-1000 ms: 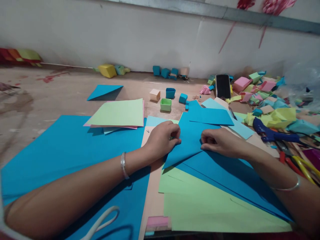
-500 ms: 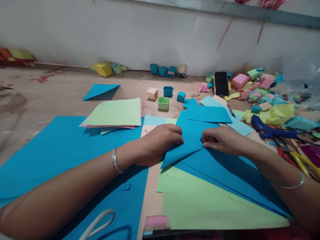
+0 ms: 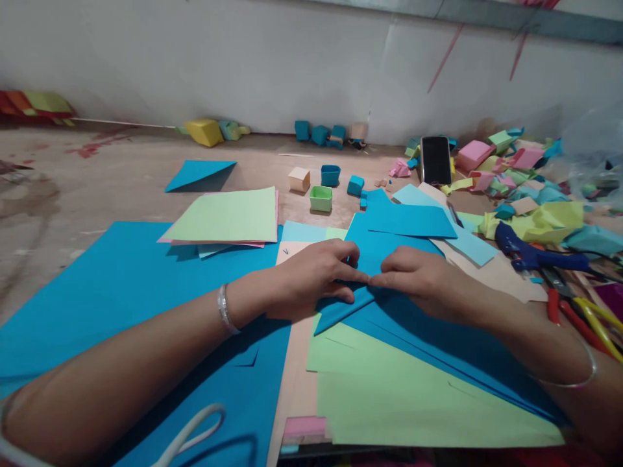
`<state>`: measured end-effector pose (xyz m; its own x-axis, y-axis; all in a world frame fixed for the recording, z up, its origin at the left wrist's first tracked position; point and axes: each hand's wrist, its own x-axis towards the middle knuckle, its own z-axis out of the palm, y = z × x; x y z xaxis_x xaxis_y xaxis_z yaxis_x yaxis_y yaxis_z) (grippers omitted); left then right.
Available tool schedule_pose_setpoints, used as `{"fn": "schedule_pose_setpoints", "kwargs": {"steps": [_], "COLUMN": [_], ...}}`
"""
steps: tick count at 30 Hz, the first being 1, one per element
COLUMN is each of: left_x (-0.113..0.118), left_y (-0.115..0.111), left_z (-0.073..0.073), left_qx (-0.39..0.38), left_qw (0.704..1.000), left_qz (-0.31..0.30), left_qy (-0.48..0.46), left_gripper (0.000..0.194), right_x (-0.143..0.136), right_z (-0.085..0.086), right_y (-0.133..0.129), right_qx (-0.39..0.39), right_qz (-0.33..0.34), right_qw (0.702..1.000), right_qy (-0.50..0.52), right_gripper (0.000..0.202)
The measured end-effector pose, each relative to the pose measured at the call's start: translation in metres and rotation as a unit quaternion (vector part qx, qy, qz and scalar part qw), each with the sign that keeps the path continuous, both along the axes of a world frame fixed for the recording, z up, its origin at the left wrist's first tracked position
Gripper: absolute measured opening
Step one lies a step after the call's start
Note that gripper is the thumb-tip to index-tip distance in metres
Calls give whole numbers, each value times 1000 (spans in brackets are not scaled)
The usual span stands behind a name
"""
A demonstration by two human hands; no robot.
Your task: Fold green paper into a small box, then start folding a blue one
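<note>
The folded blue sheet lies on the desk in front of the person, its near-left corner turned over into a narrow point. The left hand and the right hand meet on it, index fingertips touching or nearly so over the turned flap; whether either pinches the paper cannot be told.

Loose green sheets stick out from under its near side, and a large blue sheet spreads to its left. A small blue piece rests across its far part. Right of it lie a glue gun and yellow-handled cutters.

The likeliest trouble is a skewed crease: unequal pressure from the two fingers could drag the flap off line. The loose sheets beneath could also slide, carrying the fold with them. The small piece might be knocked off if the sheet shifts, and the right forearm, low over the near-right side, could rumple it.
</note>
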<state>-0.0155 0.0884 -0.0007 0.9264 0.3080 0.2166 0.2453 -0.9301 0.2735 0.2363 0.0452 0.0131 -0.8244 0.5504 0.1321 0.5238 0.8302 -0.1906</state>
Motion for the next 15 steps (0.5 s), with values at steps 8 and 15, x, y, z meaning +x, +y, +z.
{"fn": "schedule_pose_setpoints", "kwargs": {"steps": [8, 15], "left_x": [0, -2], "left_y": [-1, -1], "left_z": [5, -1], "left_qx": [7, 4], "left_qw": [999, 1000], "left_qz": [-4, -9], "left_qy": [31, 7], "left_gripper": [29, 28], "right_x": [1, 11], "right_z": [12, 7], "right_y": [-13, -3], "right_qx": [-114, -90], "right_qz": [-24, 65], "right_qw": [993, 993], "right_qy": [-28, -46], "right_gripper": [36, 39]}}
